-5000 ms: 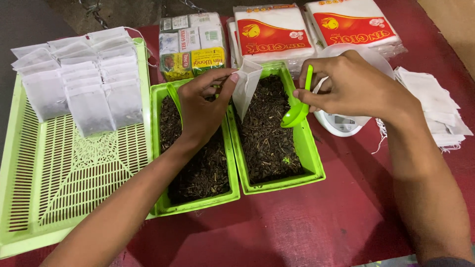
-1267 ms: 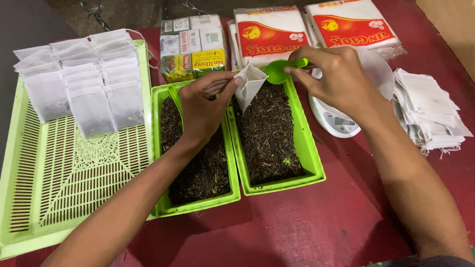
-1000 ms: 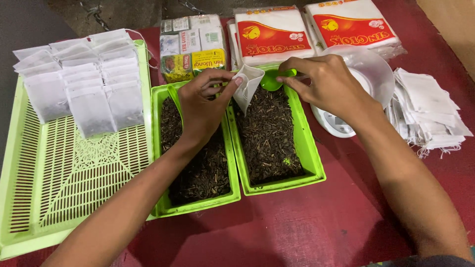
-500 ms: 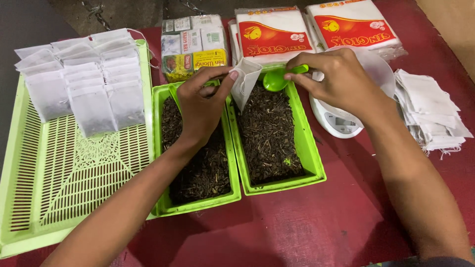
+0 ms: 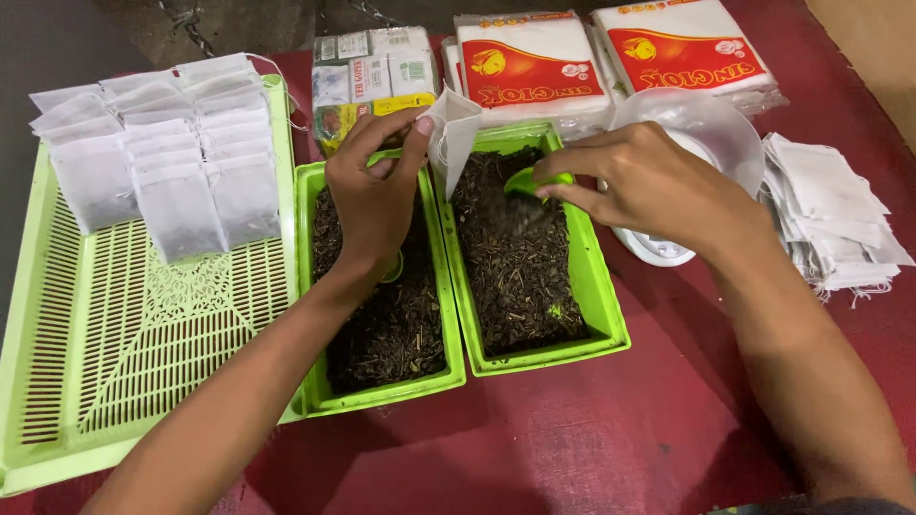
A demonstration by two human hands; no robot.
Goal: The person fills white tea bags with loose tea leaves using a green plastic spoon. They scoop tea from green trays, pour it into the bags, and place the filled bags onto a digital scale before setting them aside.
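Lowered since half a second ago, right hand point(image 5: 658, 186) grips small green plastic scoop point(image 5: 530, 181) in dark loose tea; left hand point(image 5: 374, 195) pinches white paper filter bag point(image 5: 454, 133) at eleven o'clock—best kept wide open.

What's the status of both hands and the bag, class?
Left hand pinches white filter bag open. Right hand holds green scoop over right tray. Nothing in the way.

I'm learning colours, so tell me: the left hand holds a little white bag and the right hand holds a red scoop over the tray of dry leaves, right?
Not quite. In the head view the scoop in the right hand is green, not red. The left hand does hold the white bag, above the leaf tray.
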